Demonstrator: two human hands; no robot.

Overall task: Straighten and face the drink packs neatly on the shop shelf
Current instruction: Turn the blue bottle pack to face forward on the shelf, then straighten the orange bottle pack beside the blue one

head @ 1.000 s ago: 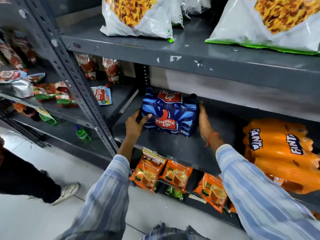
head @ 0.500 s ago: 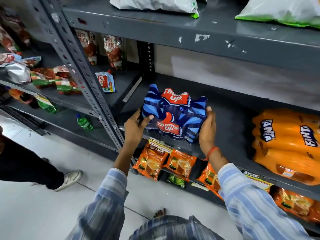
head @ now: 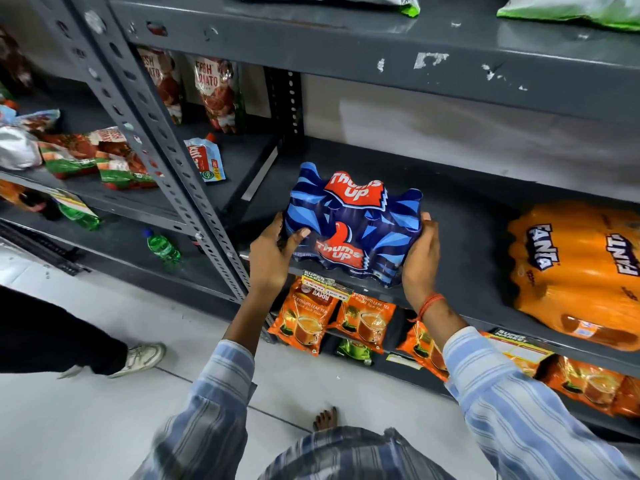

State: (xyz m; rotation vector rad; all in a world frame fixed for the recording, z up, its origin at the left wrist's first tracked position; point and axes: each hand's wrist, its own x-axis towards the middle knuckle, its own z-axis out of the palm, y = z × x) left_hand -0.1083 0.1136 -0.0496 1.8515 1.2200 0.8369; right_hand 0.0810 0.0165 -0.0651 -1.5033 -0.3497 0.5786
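**Head view: squaring the blue pack at the shelf's front edge**

I am clamping the Thums Up pack (head: 353,225) between my left hand (head: 273,252) and right hand (head: 420,256), palms pressing its sides, at the shelf (head: 464,244) front edge. Next it probably needs aligning beside the Fanta pack (head: 581,268).

The Thums Up pack (head: 353,226) sits in the centre of the frame, at the front edge of the grey shelf (head: 464,220). It is a blue shrink-wrapped bundle with lighter blue shards and red logos on its top and front; the front logo faces outward, slightly turned. The Fanta pack (head: 581,271) lies on the same shelf at the right of the frame, well apart from the blue one. Its orange wrap is glossy and wrinkled, with white-and-blue logos running sideways.
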